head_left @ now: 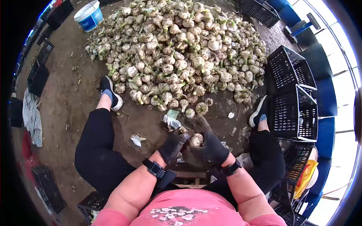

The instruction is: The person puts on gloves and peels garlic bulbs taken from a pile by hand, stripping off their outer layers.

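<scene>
Many bulbs (196, 140), one bucket (89, 18), two shoes (117, 101)

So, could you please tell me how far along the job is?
Little looks done: a pale scrap lies on the floor, but no finished batch stands out. In hand is one bulb, held in the right hand, the left hand close by. The big pile ahead seems left.

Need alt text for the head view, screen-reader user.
A person's dark-gloved right hand holds a pale, dirt-streaked bulb, the gloved left hand close beside it. Ahead, a large heap of similar bulbs lies on a brown floor, with black crates at both sides and a bucket at upper left.
</scene>
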Motion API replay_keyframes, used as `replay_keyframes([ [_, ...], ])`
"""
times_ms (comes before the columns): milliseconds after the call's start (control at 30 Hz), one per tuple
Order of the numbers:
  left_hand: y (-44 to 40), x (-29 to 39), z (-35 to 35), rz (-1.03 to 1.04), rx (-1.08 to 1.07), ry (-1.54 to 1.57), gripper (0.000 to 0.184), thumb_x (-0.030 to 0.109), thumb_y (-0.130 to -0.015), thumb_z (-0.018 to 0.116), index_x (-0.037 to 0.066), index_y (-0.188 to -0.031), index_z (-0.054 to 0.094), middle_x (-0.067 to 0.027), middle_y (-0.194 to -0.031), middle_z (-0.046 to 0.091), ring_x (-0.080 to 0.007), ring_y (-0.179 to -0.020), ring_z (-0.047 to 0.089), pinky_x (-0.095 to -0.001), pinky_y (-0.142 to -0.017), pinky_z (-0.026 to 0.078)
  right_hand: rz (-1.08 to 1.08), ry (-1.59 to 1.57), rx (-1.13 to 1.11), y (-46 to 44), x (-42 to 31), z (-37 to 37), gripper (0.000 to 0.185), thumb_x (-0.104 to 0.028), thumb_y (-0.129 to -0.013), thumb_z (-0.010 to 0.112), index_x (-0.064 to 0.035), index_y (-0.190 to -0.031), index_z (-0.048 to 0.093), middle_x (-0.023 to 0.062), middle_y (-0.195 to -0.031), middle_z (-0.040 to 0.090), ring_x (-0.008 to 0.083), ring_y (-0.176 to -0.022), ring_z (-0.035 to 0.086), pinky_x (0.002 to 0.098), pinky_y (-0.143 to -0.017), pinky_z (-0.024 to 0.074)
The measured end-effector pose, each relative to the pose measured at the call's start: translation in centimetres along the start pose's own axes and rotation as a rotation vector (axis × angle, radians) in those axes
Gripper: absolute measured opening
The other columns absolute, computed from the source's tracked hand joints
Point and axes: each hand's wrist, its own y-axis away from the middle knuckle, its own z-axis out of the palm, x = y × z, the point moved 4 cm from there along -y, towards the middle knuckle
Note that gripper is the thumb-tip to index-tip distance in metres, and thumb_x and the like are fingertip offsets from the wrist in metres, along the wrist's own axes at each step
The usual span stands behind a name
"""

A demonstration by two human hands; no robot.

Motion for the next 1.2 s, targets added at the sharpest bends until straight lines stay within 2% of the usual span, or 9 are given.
replay_keyframes([
  [33, 0.7, 1.1, 0.7, 0.020, -0.013, -0.008, 0.020, 0.022, -0.095, 0.057, 0.007, -0.109, 0.059, -0.0007, -0.101, 0.061, -0.0105, -0.092, 0.059, -0.0266, -0.082, 0.049, 0.174, -0.387, 0.150, 0.8, 0.1, 0.3, 0.090, -0.005, -0.076, 0.072, -0.0042, -0.149, 0.019, 0.0134, -0.138, 0.043, 0.0196, -0.122, 0.047, 0.0339, -0.102, 0.0388],
  [100, 2.3, 3.1, 1.9, 0.151, -0.059, -0.046, 0.022, 0.021, -0.095, 0.056, 0.006, -0.111, 0.058, -0.0002, -0.102, 0.061, -0.0100, -0.090, 0.059, -0.0256, -0.081, 0.049, -0.050, -0.349, 0.212, 1.5, 1.0, 0.9, 0.066, -0.008, -0.079, 0.070, -0.0036, -0.137, 0.038, 0.0103, -0.113, 0.056, 0.0098, -0.100, 0.053, 0.0285, -0.087, 0.0468],
  [200, 2.6, 2.6, 1.5, 0.133, -0.051, -0.089, 0.019, 0.023, -0.096, 0.056, 0.008, -0.107, 0.059, 0.0019, -0.097, 0.060, -0.0077, -0.087, 0.057, -0.0234, -0.077, 0.048, -0.081, 0.187, 0.265, 3.2, -0.8, 1.6, 0.055, -0.011, -0.075, 0.072, -0.0008, -0.125, 0.051, 0.0181, -0.116, 0.058, 0.0272, -0.105, 0.060, 0.0356, -0.090, 0.0477],
  [300, 3.8, 2.7, 2.3, 0.163, -0.049, -0.189, 0.020, 0.025, -0.095, 0.056, 0.009, -0.106, 0.059, 0.0040, -0.091, 0.059, -0.0053, -0.080, 0.054, -0.0215, -0.072, 0.046, -0.281, 0.551, 0.370, 4.1, -2.4, 1.8, 0.059, -0.012, -0.072, 0.073, -0.0012, -0.126, 0.051, 0.0217, -0.121, 0.056, 0.0367, -0.111, 0.056, 0.0395, -0.093, 0.0465],
  [567, 7.2, 4.9, 3.9, 0.091, -0.246, -0.210, 0.027, 0.022, -0.095, 0.052, 0.009, -0.119, 0.051, 0.0030, -0.091, 0.058, -0.0061, -0.075, 0.053, -0.0217, -0.064, 0.045, -0.279, 0.405, 0.352, 5.2, -3.2, 1.8, 0.060, -0.014, -0.072, 0.074, -0.0026, -0.126, 0.052, 0.0209, -0.123, 0.055, 0.0385, -0.114, 0.053, 0.0416, -0.095, 0.0456],
  [867, 4.9, 3.1, 3.6, 0.305, -0.170, -0.146, 0.038, 0.006, -0.088, 0.052, 0.006, -0.126, 0.050, -0.0024, -0.110, 0.060, -0.0129, -0.098, 0.058, -0.0276, -0.086, 0.048, -0.319, 0.808, 0.393, 5.1, -4.6, 1.9, 0.056, -0.008, -0.072, 0.068, -0.0023, -0.126, 0.052, 0.0214, -0.124, 0.054, 0.0393, -0.112, 0.054, 0.0419, -0.095, 0.0457],
  [967, 5.3, 3.6, 3.5, 0.293, -0.098, -0.086, 0.044, 0.003, -0.088, 0.049, 0.005, -0.132, 0.046, -0.0037, -0.111, 0.060, -0.0135, -0.100, 0.058, -0.0278, -0.088, 0.048, -0.321, 0.661, 0.430, 5.1, -3.8, 1.9, 0.050, -0.020, -0.084, 0.066, -0.0039, -0.128, 0.049, 0.0194, -0.122, 0.056, 0.0337, -0.109, 0.057, 0.0397, -0.093, 0.0475],
  [1067, 6.2, 4.4, 4.3, 0.281, -0.117, -0.010, 0.054, -0.002, -0.085, 0.048, 0.003, -0.138, 0.040, -0.0068, -0.115, 0.059, -0.0148, -0.102, 0.057, -0.0278, -0.090, 0.047, 0.104, -0.902, 0.233, 5.1, 0.5, 2.0, 0.043, -0.016, -0.098, 0.047, -0.0046, -0.138, 0.036, 0.0100, -0.124, 0.054, 0.0189, -0.110, 0.055, 0.0325, -0.094, 0.0465],
  [1200, 6.3, 4.6, 5.2, 0.626, -0.157, -0.410, 0.062, -0.005, -0.080, 0.046, 0.002, -0.140, 0.037, -0.0096, -0.123, 0.055, -0.0180, -0.112, 0.054, -0.0306, -0.098, 0.043, 0.006, -0.878, 0.352, 3.9, 0.6, 3.1, 0.037, -0.023, -0.103, 0.032, -0.0036, -0.133, 0.041, 0.0082, -0.118, 0.057, 0.0153, -0.101, 0.057, 0.0301, -0.089, 0.0476],
])
